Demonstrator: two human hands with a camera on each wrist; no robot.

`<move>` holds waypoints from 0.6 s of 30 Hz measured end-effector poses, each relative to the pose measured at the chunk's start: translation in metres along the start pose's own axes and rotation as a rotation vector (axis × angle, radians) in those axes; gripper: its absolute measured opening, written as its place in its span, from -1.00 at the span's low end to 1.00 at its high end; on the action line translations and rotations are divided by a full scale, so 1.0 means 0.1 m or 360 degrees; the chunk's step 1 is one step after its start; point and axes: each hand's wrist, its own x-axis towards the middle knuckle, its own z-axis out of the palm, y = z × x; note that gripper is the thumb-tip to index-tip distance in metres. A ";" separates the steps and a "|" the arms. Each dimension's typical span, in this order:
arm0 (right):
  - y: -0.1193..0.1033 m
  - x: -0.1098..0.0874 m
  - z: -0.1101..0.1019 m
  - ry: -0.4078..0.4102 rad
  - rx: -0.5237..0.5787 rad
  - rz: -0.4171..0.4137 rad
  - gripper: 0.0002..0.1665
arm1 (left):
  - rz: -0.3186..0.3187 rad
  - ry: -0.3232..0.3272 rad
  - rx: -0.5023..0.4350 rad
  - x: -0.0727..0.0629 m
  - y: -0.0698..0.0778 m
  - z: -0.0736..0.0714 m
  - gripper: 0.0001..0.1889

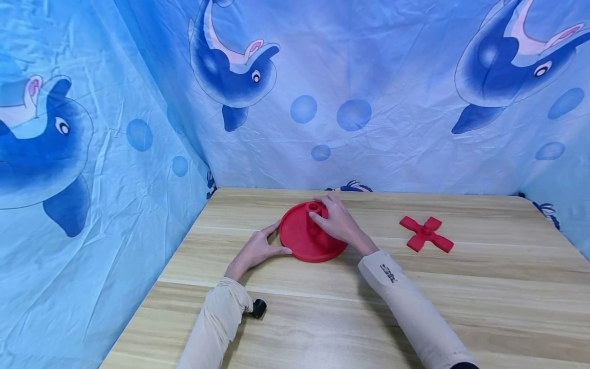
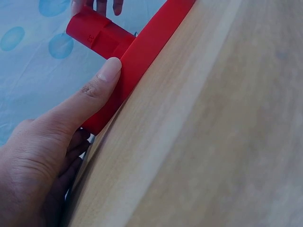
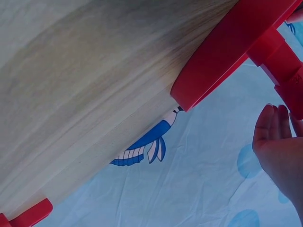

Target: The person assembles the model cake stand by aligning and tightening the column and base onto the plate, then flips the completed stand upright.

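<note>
A red round disc [image 1: 292, 236] with a raised rim lies on the wooden table. From its middle rises an upright red hollow post [image 2: 90, 30]; whether the two are one piece I cannot tell. My left hand [image 1: 258, 249] grips the disc's left rim, its thumb [image 2: 97, 87] on the near side and the fingers farther round, partly hidden. My right hand [image 1: 338, 220] holds the post near its top, thumb on the near side and fingers beyond. In the right wrist view the post [image 3: 284, 71] and the disc's edge [image 3: 218, 61] show above the right hand.
A red cross-shaped piece [image 1: 426, 233] with a raised centre lies flat on the table [image 1: 484, 297], right of the disc. Blue dolphin-printed cloth [image 1: 392, 154] hangs behind the table and along its sides. A small black cylinder [image 1: 259, 308] sits at the left sleeve.
</note>
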 end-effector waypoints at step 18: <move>-0.01 0.00 -0.01 -0.0007 0.0028 0.0000 -0.35 | -0.0009 -0.0004 0.0025 -0.01 0.01 0.00 0.09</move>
